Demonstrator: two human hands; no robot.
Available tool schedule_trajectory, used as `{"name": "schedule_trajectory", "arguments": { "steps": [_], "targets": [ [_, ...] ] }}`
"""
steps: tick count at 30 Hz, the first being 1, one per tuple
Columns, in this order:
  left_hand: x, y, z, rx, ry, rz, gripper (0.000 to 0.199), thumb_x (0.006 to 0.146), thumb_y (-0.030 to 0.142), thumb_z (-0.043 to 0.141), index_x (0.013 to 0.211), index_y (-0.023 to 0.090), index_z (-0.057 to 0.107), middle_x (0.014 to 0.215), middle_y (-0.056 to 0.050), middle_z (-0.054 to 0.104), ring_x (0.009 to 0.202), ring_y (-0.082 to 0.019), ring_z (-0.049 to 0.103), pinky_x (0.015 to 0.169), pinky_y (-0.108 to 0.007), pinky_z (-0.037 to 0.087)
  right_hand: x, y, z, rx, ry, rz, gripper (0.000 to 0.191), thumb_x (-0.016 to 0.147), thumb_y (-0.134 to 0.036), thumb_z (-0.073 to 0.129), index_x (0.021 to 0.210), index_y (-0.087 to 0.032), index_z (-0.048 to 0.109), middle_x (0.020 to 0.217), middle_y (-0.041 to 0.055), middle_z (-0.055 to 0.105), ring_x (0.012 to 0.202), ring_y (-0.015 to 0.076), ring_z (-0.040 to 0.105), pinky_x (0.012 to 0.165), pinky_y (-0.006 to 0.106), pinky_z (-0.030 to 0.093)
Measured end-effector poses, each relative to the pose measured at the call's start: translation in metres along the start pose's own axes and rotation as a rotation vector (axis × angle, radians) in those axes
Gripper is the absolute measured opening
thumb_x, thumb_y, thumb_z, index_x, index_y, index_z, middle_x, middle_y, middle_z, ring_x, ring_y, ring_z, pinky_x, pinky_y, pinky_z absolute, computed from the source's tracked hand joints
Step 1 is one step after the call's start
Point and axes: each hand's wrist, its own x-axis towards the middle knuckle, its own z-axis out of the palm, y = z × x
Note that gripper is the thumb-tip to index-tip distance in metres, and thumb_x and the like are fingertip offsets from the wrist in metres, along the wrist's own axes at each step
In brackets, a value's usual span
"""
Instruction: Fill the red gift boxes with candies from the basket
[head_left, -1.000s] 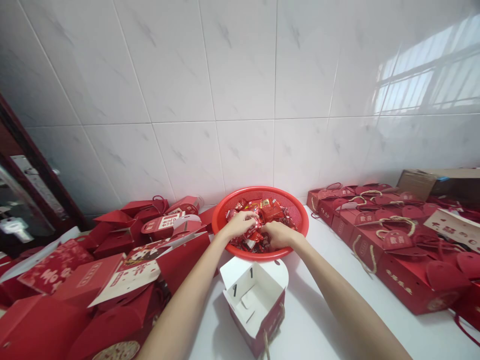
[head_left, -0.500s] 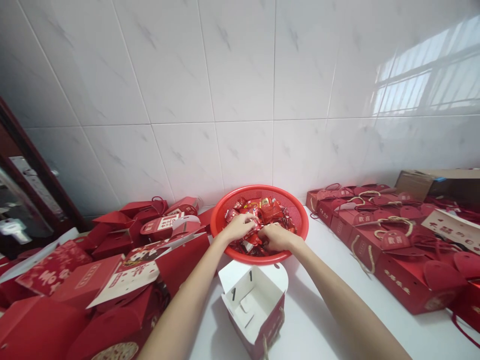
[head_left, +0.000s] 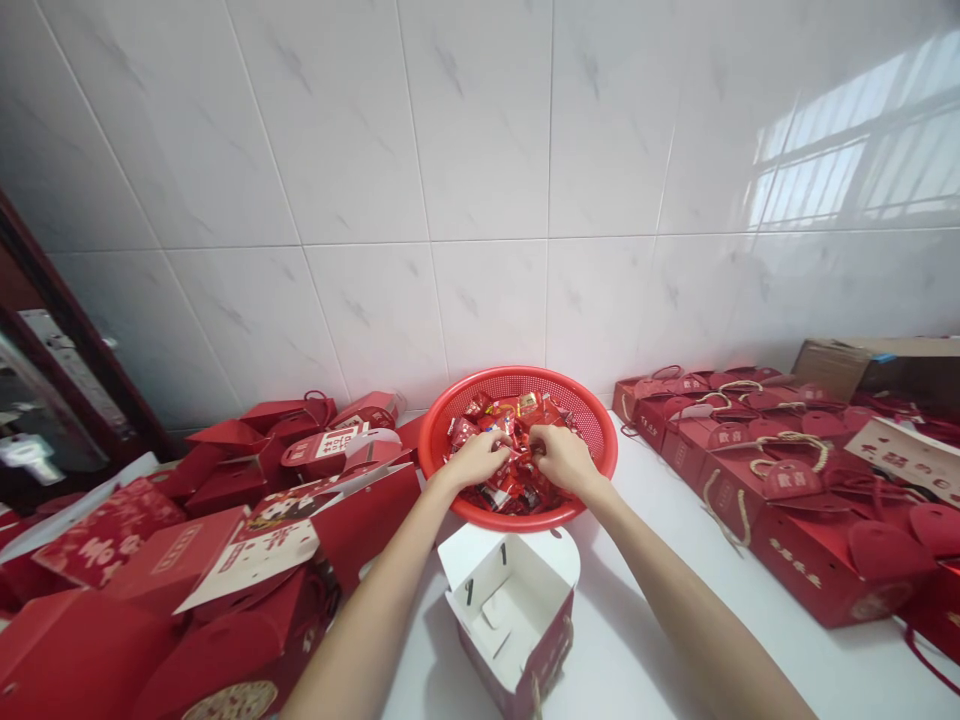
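A round red basket (head_left: pixel 429 440) stands against the wall, with many shiny red wrapped candies (head_left: pixel 510 490) in it. Over the left part of the candies is my left hand (head_left: pixel 481 458), its fingers curled together on something I cannot make out. My right hand (head_left: pixel 561 458) is closed above the right part, its fingertips turned down and in, and what they pinch is hidden. Just below the basket, between my forearms, an open red box (head_left: pixel 510 610) shows its white inside, with nothing lying in it but its folded flaps.
Red gift boxes (head_left: pixel 187 560) lie piled on the left. Rows of closed red boxes (head_left: pixel 780 500) with rope handles stand on the right, beside a brown carton (head_left: pixel 829 372). A tiled wall (head_left: pixel 487 300) rises behind the white table (head_left: pixel 630 620).
My right hand has lifted slightly and closed above the candies. My left hand has shifted a little, its fingers drawn closer together.
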Motion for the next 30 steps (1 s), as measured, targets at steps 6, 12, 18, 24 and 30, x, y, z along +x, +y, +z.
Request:
{"name": "schedule_trajectory", "arguments": {
  "steps": [6, 12, 18, 24, 30],
  "targets": [
    [-0.002, -0.002, 0.002, 0.033, -0.056, -0.03, 0.046, 0.076, 0.016, 0.053, 0.12, 0.013, 0.065, 0.078, -0.003, 0.069, 0.07, -0.021, 0.063, 0.066, -0.027, 0.044, 0.009, 0.013, 0.001, 0.405, 0.102, 0.066, 0.007, 0.072, -0.015, 0.059, 0.077, -0.02, 0.057, 0.087, 0.0015, 0.07, 0.084, 0.0189, 0.063, 0.074, 0.027, 0.045],
    [0.001, -0.003, 0.003, -0.059, -0.045, 0.019, 0.058, 0.072, 0.016, 0.056, 0.13, 0.014, 0.059, 0.106, -0.008, 0.072, 0.086, -0.022, 0.065, 0.077, -0.028, 0.047, 0.009, 0.019, -0.003, 0.887, -0.027, 0.01, 0.016, 0.062, -0.019, 0.067, 0.073, -0.018, 0.056, 0.07, -0.0028, 0.064, 0.062, 0.0135, 0.058, 0.064, 0.026, 0.047],
    [0.001, 0.002, -0.002, -0.099, -0.046, 0.161, 0.021, 0.081, 0.032, 0.05, 0.073, 0.016, 0.062, 0.071, -0.001, 0.062, 0.067, -0.018, 0.054, 0.063, -0.028, 0.04, 0.013, 0.021, 0.0, 1.039, -0.028, -0.034, 0.019, 0.055, -0.022, 0.072, 0.068, -0.018, 0.058, 0.066, -0.0027, 0.063, 0.062, 0.0138, 0.058, 0.063, 0.027, 0.048],
    [0.0, 0.006, -0.004, -0.176, 0.018, 0.144, 0.043, 0.081, 0.058, 0.05, 0.062, 0.02, 0.045, 0.058, 0.004, 0.041, 0.056, -0.013, 0.039, 0.054, -0.026, 0.03, 0.016, 0.023, 0.003, 1.133, 0.014, -0.017, 0.023, 0.054, -0.023, 0.074, 0.071, -0.019, 0.059, 0.067, -0.0029, 0.064, 0.062, 0.015, 0.06, 0.06, 0.028, 0.049],
    [0.002, 0.006, -0.007, -0.188, 0.031, 0.128, 0.049, 0.079, 0.065, 0.049, 0.06, 0.02, 0.044, 0.056, 0.005, 0.037, 0.055, -0.012, 0.034, 0.054, -0.026, 0.025, 0.016, 0.024, 0.001, 1.101, 0.039, -0.006, 0.021, 0.057, -0.022, 0.073, 0.075, -0.018, 0.063, 0.069, -0.002, 0.066, 0.065, 0.0152, 0.062, 0.064, 0.029, 0.05]
  ]
}}
